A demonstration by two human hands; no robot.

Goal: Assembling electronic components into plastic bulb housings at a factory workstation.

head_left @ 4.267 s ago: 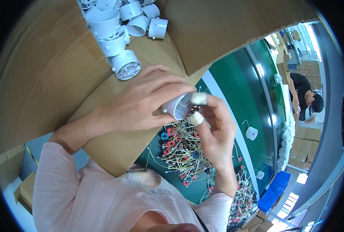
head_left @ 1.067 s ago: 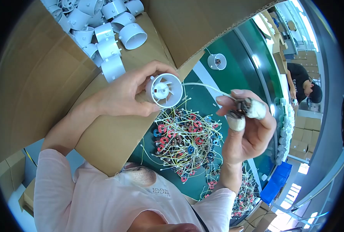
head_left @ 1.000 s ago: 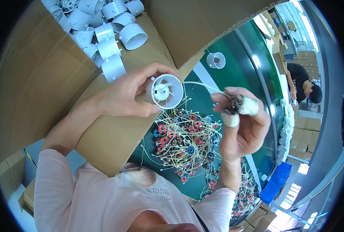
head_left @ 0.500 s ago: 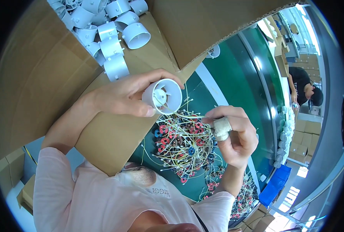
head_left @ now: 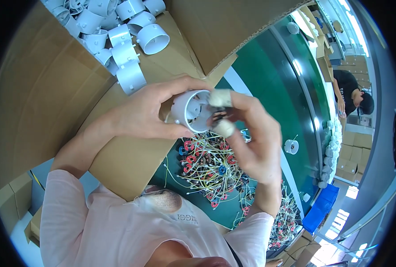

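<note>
My left hand (head_left: 147,111) is wrapped round a white plastic cylindrical housing (head_left: 179,110), its open end tilted toward the right. Inside, a hub shows. My right hand (head_left: 258,142), with pale covers on thumb and fingertip, pinches a small dark motor stator (head_left: 219,116) with copper-coloured windings at the mouth of the housing; it is blurred, and I cannot tell how far in it sits. Below the hands lies a tangled pile of stators (head_left: 209,167), red, blue and dark, with thin pale wires.
A cardboard box (head_left: 42,93) of white housings (head_left: 131,76) stands at upper left. A green conveyor belt (head_left: 267,80) curves along the right, carrying another housing (head_left: 291,147). More wired parts (head_left: 284,222) lie lower right, near a blue bin (head_left: 321,209). A person (head_left: 347,91) works beyond.
My right hand has moved left and up from beside the wire pile to the housing's mouth, bringing the stator. The housing has turned slightly right in my left hand. Another housing now shows on the belt.
</note>
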